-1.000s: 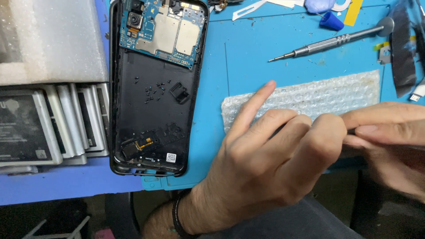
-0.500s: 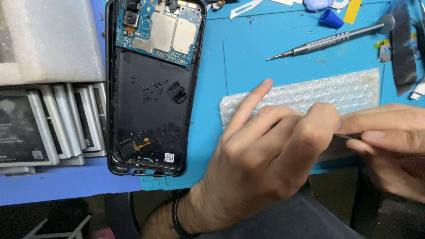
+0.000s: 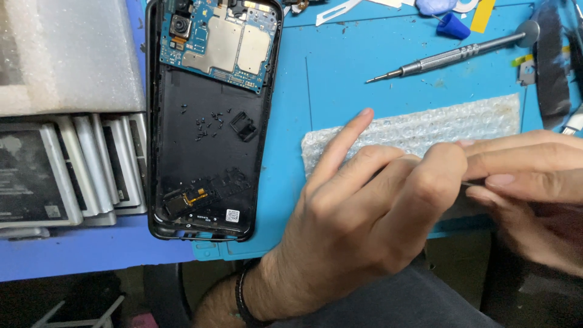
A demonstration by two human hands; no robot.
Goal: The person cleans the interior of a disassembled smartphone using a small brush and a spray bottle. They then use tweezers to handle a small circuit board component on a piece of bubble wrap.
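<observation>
My left hand (image 3: 364,212) rests over the front edge of a sheet of bubble wrap (image 3: 419,130), index finger stretched out, the other fingers curled around a thin dark flat part that is mostly hidden. My right hand (image 3: 528,188) meets it from the right and pinches the same part's edge (image 3: 470,182) between thumb and fingers. To the left lies an opened black phone shell (image 3: 206,121) with its blue circuit board (image 3: 218,39) exposed, several tiny screws (image 3: 206,124) and a small black bracket (image 3: 243,126) inside.
A precision screwdriver (image 3: 449,58) lies on the blue work mat (image 3: 340,67) behind the bubble wrap. A row of phone batteries (image 3: 67,173) and a white foam block (image 3: 67,54) sit at the left. A blue cap (image 3: 454,25) and small tools lie at the far edge.
The view shifted slightly. My right-hand fingers have slid a little left and closed more tightly over the thin part, meeting my left fingers. The phone and tools have not moved.
</observation>
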